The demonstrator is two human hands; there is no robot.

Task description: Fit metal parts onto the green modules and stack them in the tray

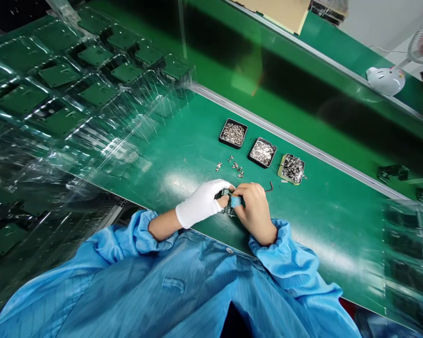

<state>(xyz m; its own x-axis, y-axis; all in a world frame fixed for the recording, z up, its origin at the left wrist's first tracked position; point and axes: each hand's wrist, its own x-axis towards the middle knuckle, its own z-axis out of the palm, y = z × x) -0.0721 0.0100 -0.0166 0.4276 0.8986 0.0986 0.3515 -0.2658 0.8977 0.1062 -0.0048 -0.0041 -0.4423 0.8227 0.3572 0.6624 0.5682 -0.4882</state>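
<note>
My left hand (201,203), in a white glove with bare fingertips, is closed around a small green-and-metal part (228,210) that looks like a circuit board assembly. My bare right hand (256,206) meets it from the other side, its fingers pinched together at the part's upper edge. A light-blue patch (235,202) shows at the right fingers; whether it is a finger wrap I cannot tell. The fingers hide most of the part and whatever the right hand pinches. Just beyond, several small metal pieces (236,166) lie loose on the green table (183,155).
Two black trays (221,139) (251,160) and a yellowish tray (280,175) hold small metal parts. A dark red hex key (270,187) lies by my right hand. Clear plastic trays with green boards (97,94) are stacked left; more clear trays (407,249) stand right. A metal-edged barrier (268,124) runs behind.
</note>
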